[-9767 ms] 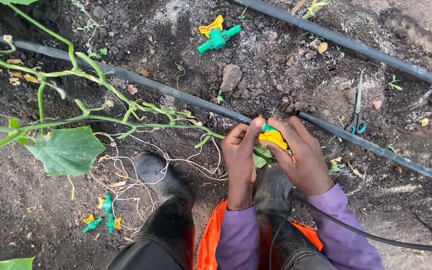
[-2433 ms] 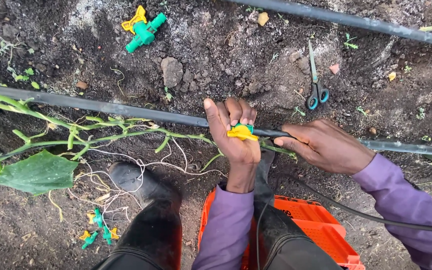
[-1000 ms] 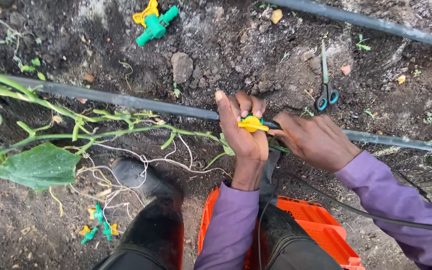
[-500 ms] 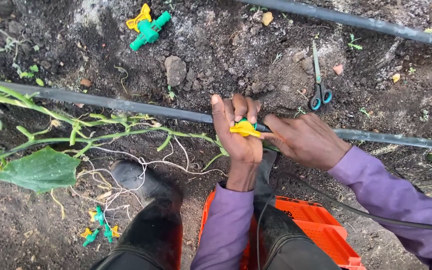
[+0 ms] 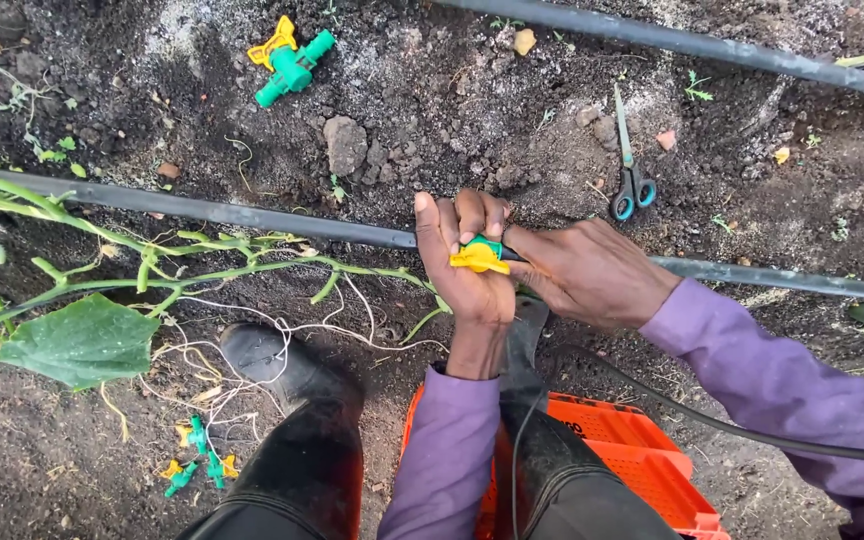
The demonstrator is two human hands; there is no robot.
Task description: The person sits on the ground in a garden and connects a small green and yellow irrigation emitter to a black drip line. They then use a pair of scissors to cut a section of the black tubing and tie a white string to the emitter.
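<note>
Valve (image 5: pixel 480 256) gripped between both hands' fingers (image 5: pixel 442 225) (over hose (image 5: pixel 252 214)).

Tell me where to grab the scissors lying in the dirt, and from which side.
Grip the scissors at the blue finger loops, the end nearest the hands, coming from above. They lie flat on the soil with the blades pointing away toward the far hose, so the loops are closest and nothing covers them.

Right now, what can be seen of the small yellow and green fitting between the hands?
The fitting looks like plastic: a yellow winged handle over a green body, mostly hidden. It sits on the black irrigation pipe lying across the soil. The left hand wraps around it from below, fingers curled over the pipe; the right hand pinches it from the side.
</note>
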